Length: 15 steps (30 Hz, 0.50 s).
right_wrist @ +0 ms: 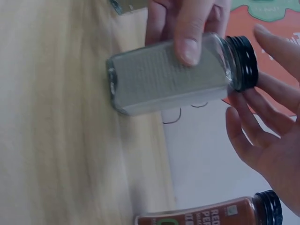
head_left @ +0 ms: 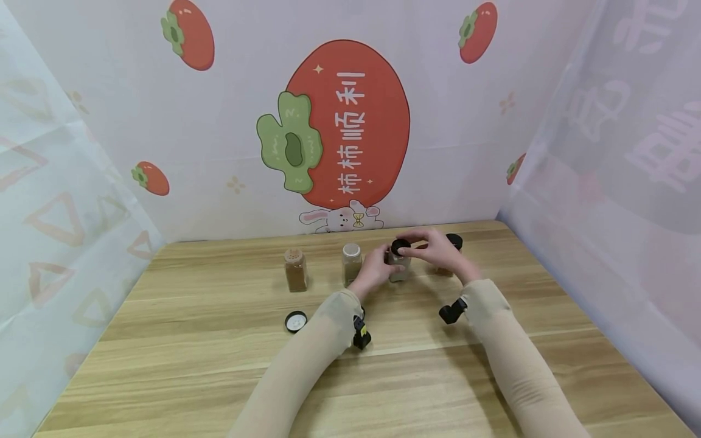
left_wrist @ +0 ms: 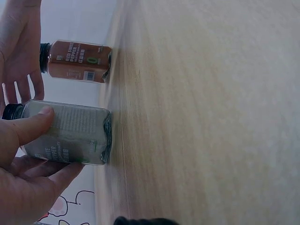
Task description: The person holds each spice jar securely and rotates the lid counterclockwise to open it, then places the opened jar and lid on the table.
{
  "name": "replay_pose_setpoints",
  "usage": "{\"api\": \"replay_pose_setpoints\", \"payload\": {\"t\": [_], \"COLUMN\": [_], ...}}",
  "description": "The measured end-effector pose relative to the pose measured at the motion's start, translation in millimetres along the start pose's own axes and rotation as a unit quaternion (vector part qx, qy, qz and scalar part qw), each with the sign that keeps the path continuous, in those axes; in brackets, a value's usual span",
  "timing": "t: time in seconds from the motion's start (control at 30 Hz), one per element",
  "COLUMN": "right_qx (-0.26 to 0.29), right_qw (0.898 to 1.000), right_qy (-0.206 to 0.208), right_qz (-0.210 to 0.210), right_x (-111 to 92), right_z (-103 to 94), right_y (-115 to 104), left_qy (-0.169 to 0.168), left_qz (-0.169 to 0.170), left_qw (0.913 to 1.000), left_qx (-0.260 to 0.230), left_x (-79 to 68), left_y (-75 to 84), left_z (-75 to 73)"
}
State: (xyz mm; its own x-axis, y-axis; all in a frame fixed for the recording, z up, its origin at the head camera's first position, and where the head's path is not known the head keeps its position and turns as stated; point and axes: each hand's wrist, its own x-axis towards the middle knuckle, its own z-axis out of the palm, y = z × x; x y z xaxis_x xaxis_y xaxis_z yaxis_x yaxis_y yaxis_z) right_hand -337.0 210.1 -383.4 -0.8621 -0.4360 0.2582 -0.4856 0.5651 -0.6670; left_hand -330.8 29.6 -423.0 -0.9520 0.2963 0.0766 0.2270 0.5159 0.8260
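My left hand (head_left: 375,267) grips a clear square spice jar (right_wrist: 168,77) of pale grey powder by its sides. The jar stands upright on the wooden table, with a black screw cap (right_wrist: 243,63) on top. Around that cap is my right hand (head_left: 435,248); in the right wrist view its fingers (right_wrist: 260,110) are spread beside the cap and the thumb stands off from it. Whether a fingertip touches the far side cannot be seen. Behind the right hand stands a red pepper jar (left_wrist: 77,61) with a black lid, partly hidden in the head view.
Left of the hands stand a capless jar (head_left: 296,271) of brown powder with a sifter top and a jar (head_left: 352,261) with a whitish top. A black-rimmed cap (head_left: 296,321) lies upturned on the table (head_left: 191,340). Printed cloth walls (head_left: 230,134) enclose the back and sides.
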Motion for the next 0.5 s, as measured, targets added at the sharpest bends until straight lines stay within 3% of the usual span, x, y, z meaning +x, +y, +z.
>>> {"api": "replay_pose_setpoints", "payload": {"t": [0.2,0.5], "right_qx": [-0.017,-0.052], "right_qw": [0.998,0.989], "right_qy": [0.059,0.133], "right_qz": [0.033,0.027], "right_x": [-3,-4], "right_z": [13.2,28.3], "right_y": [3,4], "left_qy": [0.003,0.004], "left_qz": [0.004,0.001], "left_qw": [1.0000,1.0000], "left_qx": [0.001,-0.004], "left_x": [0.2,-0.3], "left_y": [0.1,-0.3], "left_z": [0.3,0.9]}}
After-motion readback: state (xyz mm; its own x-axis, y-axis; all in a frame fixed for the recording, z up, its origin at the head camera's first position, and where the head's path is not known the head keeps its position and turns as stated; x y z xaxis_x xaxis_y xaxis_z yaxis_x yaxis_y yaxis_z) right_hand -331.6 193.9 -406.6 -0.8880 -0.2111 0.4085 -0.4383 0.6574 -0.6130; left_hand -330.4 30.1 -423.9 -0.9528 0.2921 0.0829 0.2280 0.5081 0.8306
